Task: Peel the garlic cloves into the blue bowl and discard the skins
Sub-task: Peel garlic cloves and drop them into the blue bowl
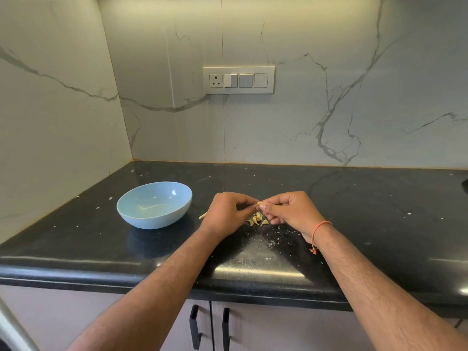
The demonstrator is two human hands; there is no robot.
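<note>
**Two hands working a garlic clove over a black desk**

The left hand (pixel 228 211) and right hand (pixel 291 211) meet fingertip to fingertip, both pinching one small garlic clove (pixel 259 203) between them, just above the desk (pixel 354 211). Below the fingers lies a small heap of garlic pieces (pixel 257 220); whether cloves or skins is unclear. The blue bowl (pixel 154 205) sits just left of the left hand.

- A glossy, smooth glaze is seen on the bowl (pixel 154 205).
- The counter (pixel 354 198) is polished black stone.
- The wall (pixel 329 97) is veined marble.
</note>
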